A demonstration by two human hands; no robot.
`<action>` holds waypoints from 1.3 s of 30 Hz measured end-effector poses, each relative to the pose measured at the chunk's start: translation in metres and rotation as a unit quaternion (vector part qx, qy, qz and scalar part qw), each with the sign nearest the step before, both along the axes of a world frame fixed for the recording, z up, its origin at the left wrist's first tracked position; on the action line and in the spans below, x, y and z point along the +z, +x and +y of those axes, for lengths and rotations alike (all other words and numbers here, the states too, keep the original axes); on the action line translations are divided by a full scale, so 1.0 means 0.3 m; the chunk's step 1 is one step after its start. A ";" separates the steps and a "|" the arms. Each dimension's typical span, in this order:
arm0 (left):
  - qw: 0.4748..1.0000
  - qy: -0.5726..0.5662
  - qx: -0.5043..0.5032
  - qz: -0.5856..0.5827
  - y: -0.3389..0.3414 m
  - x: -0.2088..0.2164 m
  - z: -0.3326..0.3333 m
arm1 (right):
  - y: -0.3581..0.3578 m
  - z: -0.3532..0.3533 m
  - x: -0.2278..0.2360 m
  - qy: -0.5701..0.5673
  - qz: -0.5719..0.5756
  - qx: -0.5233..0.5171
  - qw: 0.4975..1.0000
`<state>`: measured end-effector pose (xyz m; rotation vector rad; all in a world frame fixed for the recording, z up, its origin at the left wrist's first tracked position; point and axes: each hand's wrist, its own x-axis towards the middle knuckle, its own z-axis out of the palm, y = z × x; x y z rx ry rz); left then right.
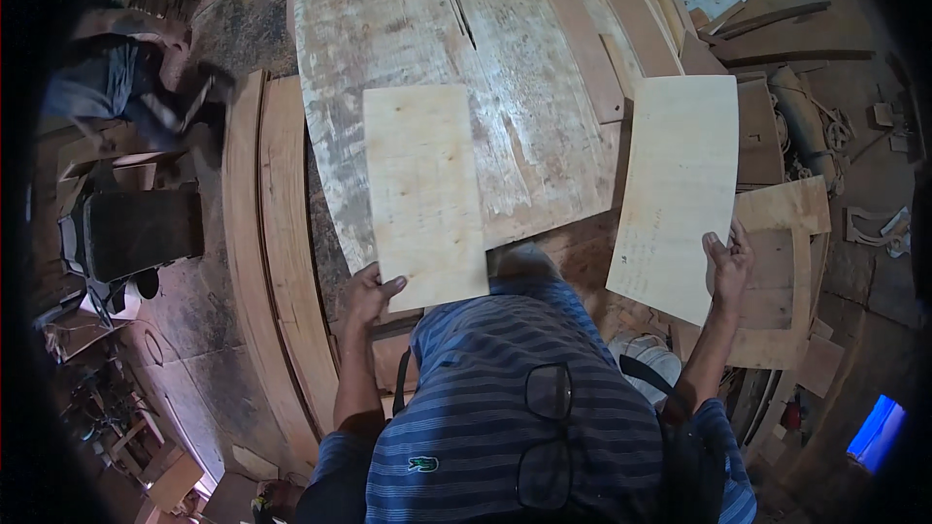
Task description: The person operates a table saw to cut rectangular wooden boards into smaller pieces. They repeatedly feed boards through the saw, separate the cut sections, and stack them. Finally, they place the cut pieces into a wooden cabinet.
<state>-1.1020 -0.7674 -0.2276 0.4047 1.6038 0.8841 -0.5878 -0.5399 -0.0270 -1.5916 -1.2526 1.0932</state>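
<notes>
My left hand (372, 295) grips the lower left corner of a pale rectangular plywood panel (424, 194), its thumb lying on the face. A few small knots dot that panel. In my right hand (729, 257) is a second pale plywood panel (677, 184), held by its lower right edge with the thumb in front. Faint pencil-like marks run along its left side. The two panels are apart, both raised in front of me. Behind them lies a large worn wooden worktable (524, 68). The fingers behind each panel are partly hidden.
Long planks (282, 233) stand along the left of the table; strips of wood (582, 49) lie on its right side. A wooden frame (798, 281) is at right, a white bucket (650, 361) beside me. At far left are a dark chair-like seat (143, 236) and another person (126, 78).
</notes>
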 end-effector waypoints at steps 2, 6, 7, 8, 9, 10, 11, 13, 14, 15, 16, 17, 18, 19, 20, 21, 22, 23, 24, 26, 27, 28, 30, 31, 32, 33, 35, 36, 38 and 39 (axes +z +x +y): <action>0.999 -0.025 -0.036 0.017 0.092 0.045 0.060 | 0.026 -0.042 0.006 0.003 0.008 -0.019 1.000; 0.996 0.082 -0.019 0.020 0.295 -0.021 0.140 | 0.112 -0.069 -0.038 0.012 0.007 -0.029 0.999; 0.995 0.064 -0.051 0.050 0.335 0.026 0.187 | 0.138 -0.081 -0.060 0.014 0.019 -0.038 0.999; 0.993 0.045 -0.081 0.079 0.374 0.052 0.224 | 0.161 -0.092 -0.069 0.017 0.031 -0.046 0.998; 0.990 0.035 -0.096 0.099 0.414 0.031 0.254 | 0.182 -0.101 -0.072 0.014 0.029 -0.044 0.998; 0.987 0.025 -0.108 0.118 0.455 -0.010 0.276 | 0.197 -0.107 -0.072 0.012 0.027 -0.039 0.999; 0.983 0.012 -0.122 0.137 0.501 -0.041 0.294 | 0.217 -0.118 -0.073 0.007 0.026 -0.036 0.999; 0.979 0.083 -0.095 0.160 0.595 -0.049 0.337 | 0.280 -0.133 -0.082 0.005 0.037 -0.036 0.999; 0.973 0.061 -0.118 0.191 0.626 -0.002 0.378 | 0.323 -0.151 -0.105 0.003 0.048 -0.039 0.998; 0.964 0.038 -0.140 0.222 0.655 0.035 0.418 | 0.361 -0.165 -0.123 0.000 0.058 -0.042 0.997; 0.951 0.057 -0.156 0.262 0.676 0.056 0.441 | 0.389 -0.177 -0.139 0.000 0.070 -0.042 0.997; 0.936 0.077 -0.172 0.298 0.700 0.067 0.466 | 0.416 -0.189 -0.146 0.001 0.078 -0.043 0.996; 0.919 0.095 -0.188 0.333 0.725 0.075 0.473 | 0.443 -0.203 -0.154 0.001 0.085 -0.044 0.995; 0.896 0.107 -0.201 0.381 0.751 0.084 0.484 | 0.476 -0.210 -0.164 0.003 0.079 -0.035 0.996; 0.871 0.117 -0.213 0.428 0.774 0.093 0.491 | 0.508 -0.221 -0.176 0.006 0.073 -0.025 0.997; 0.842 0.126 -0.225 0.474 0.796 0.100 0.495 | 0.534 -0.226 -0.186 0.008 0.067 -0.015 0.998; 0.823 0.093 -0.266 0.494 0.826 0.108 0.492 | 0.546 -0.230 -0.184 0.001 0.073 -0.026 0.997; 0.805 0.102 -0.272 0.517 0.843 0.095 0.479 | 0.551 -0.236 -0.177 -0.007 0.079 -0.037 0.996; 0.787 0.111 -0.278 0.539 0.858 0.063 0.463 | 0.554 -0.236 -0.175 -0.015 0.085 -0.049 0.995; 0.762 0.126 -0.291 0.564 0.875 0.038 0.472 | 0.573 -0.231 -0.176 -0.012 0.076 -0.022 0.997; 0.756 0.128 -0.295 0.571 0.865 0.027 0.480 | 0.578 -0.228 -0.177 -0.010 0.072 -0.009 0.997; 0.751 0.128 -0.298 0.576 0.864 0.027 0.487 | 0.582 -0.225 -0.175 -0.004 0.072 -0.002 0.997; 0.761 0.131 -0.302 0.560 0.861 0.027 0.521 | 0.580 -0.220 -0.172 0.008 0.071 0.012 0.997; 0.766 0.134 -0.302 0.551 0.857 0.029 0.542 | 0.582 -0.218 -0.173 0.006 0.081 0.009 0.997; 0.767 0.136 -0.304 0.548 0.850 0.026 0.558 | 0.587 -0.222 -0.178 0.004 0.090 0.005 0.996; 0.768 0.138 -0.306 0.546 0.842 0.019 0.571 | 0.590 -0.226 -0.179 0.001 0.100 0.002 0.995; 0.770 0.141 -0.307 0.542 0.835 0.015 0.597 | 0.589 -0.239 -0.170 -0.004 0.090 -0.004 0.996; 0.769 0.143 -0.306 0.542 0.833 0.015 0.610 | 0.591 -0.242 -0.167 -0.007 0.085 -0.007 0.996; 0.770 0.141 -0.306 0.542 0.833 0.022 0.622 | 0.606 -0.256 -0.183 -0.004 0.086 -0.018 0.996; 0.771 0.139 -0.305 0.542 0.837 0.027 0.627 | 0.609 -0.255 -0.191 -0.003 0.086 -0.023 0.996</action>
